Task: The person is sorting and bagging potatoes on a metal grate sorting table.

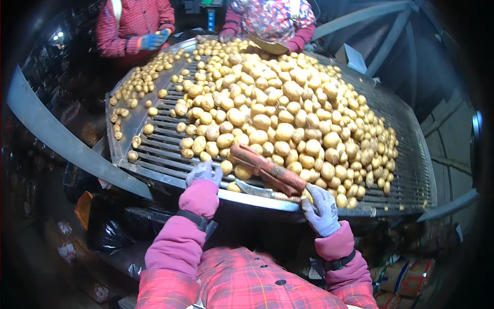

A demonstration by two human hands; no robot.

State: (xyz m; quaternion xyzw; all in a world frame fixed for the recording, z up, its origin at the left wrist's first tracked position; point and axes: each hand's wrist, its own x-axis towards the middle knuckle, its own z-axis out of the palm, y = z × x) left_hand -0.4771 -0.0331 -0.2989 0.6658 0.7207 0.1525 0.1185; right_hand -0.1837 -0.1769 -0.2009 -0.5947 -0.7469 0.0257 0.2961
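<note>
A big heap of potatoes (285,131) lies on a slatted metal sorting table (162,162). My left hand (204,173), in a light purple-grey glove, rests at the near rim beside a few potatoes; whether it grips anything is hidden. My right hand (321,208), gloved alike, has its fingers on a potato (307,196) at the near edge, right of a wooden-handled tool (285,197) with a metal blade. Behind that tool, a reddish, rolled or folded object (268,168) leans across the potatoes near the rim.
Across the table, one person in blue gloves (152,40) stands at the left; another's arm (303,38) is by the heap, near a curved scoop-like piece (268,45). Small potatoes (135,85) lie on the left side plate. Black plastic bags (112,228) sit below left. A curved metal bar (58,123) runs at the left.
</note>
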